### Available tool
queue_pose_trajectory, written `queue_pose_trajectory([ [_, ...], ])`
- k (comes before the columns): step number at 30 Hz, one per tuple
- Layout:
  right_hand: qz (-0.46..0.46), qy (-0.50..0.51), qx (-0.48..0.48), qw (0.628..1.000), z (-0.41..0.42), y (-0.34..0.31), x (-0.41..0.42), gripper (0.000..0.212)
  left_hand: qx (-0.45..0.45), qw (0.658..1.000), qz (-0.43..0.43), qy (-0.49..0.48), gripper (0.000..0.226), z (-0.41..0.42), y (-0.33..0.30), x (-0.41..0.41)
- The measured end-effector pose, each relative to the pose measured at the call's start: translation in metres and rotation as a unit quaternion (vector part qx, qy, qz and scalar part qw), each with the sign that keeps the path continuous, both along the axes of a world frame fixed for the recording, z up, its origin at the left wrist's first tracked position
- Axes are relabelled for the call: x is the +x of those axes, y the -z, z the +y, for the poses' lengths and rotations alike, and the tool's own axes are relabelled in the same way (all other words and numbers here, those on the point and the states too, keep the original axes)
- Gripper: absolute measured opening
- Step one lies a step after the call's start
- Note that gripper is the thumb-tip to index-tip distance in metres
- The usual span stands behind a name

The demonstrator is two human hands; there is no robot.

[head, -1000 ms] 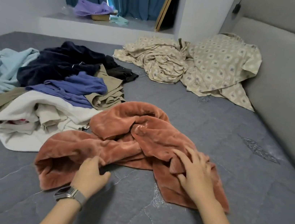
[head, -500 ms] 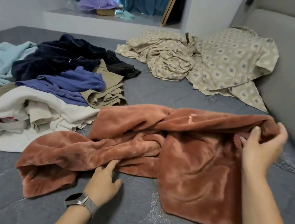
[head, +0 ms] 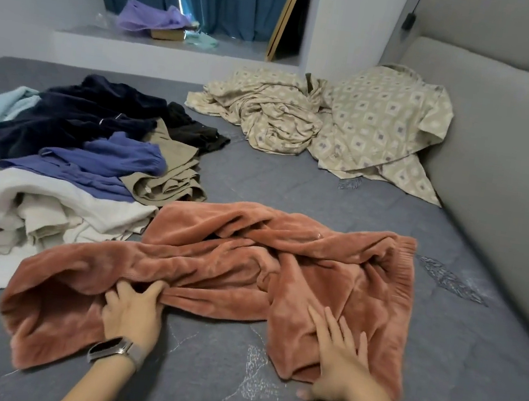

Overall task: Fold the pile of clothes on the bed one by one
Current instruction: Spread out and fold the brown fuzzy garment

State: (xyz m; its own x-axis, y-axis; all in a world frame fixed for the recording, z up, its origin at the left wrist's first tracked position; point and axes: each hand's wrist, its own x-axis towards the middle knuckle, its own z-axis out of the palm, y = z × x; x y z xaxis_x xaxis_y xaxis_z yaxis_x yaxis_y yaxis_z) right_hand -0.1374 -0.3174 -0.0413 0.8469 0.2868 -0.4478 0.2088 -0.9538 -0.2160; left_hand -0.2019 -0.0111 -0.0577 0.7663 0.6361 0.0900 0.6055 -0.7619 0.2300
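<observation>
The rust-pink fleece trousers point(head: 247, 266) lie on the grey quilted bed point(head: 325, 195), pulled out in front of the pile of clothes point(head: 67, 169) so there is free space to work. The left hand point(head: 131, 312), with a watch point(head: 114, 349) on the wrist, has its fingers curled into a bunch of the twisted leg — I think to drag it straight. The right hand point(head: 336, 356) lies flat with fingers spread on the waist part, pressing it down so the cloth does not slide. The garment is not yet smooth, so folding cannot begin.
</observation>
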Motion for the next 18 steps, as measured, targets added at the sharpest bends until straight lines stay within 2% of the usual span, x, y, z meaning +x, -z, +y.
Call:
queue_pose_trajectory([
  [2, -0.044, 0.032, 0.047, 0.997, -0.012, -0.005, -0.003, 0.091, -0.041, 0.996, -0.081, -0.005, 0.027, 0.006, -0.009, -0.008],
  [5, -0.087, 0.075, 0.078, 0.99, -0.031, -0.006, -0.007, 0.08, -0.149, 0.965, -0.204, -0.062, 0.031, 0.024, -0.028, -0.028],
  [7, -0.118, 0.102, 0.107, 0.982, -0.044, -0.004, -0.01, 0.07, -0.189, 0.95, -0.221, -0.115, 0.031, 0.044, -0.038, -0.046],
  [9, -0.151, 0.148, 0.119, 0.97, -0.052, -0.007, -0.017, 0.061, -0.194, 0.95, -0.2, -0.139, 0.05, 0.062, -0.038, -0.062],
  [11, -0.178, 0.184, 0.083, 0.963, -0.059, -0.012, -0.024, 0.056, -0.21, 0.949, -0.195, -0.13, 0.062, 0.071, -0.031, -0.075],
  [13, -0.19, 0.222, 0.022, 0.956, -0.066, -0.016, -0.028, 0.053, -0.168, 0.961, -0.204, -0.077, 0.053, 0.067, -0.034, -0.088],
  [15, -0.173, 0.296, -0.022, 0.939, -0.079, -0.021, -0.033, 0.047, -0.096, 0.972, -0.212, 0.017, 0.035, 0.059, -0.045, -0.099],
  [18, -0.135, 0.373, -0.077, 0.915, -0.097, -0.025, -0.04, 0.04, -0.048, 0.978, -0.138, 0.15, 0.038, 0.051, -0.054, -0.115],
])
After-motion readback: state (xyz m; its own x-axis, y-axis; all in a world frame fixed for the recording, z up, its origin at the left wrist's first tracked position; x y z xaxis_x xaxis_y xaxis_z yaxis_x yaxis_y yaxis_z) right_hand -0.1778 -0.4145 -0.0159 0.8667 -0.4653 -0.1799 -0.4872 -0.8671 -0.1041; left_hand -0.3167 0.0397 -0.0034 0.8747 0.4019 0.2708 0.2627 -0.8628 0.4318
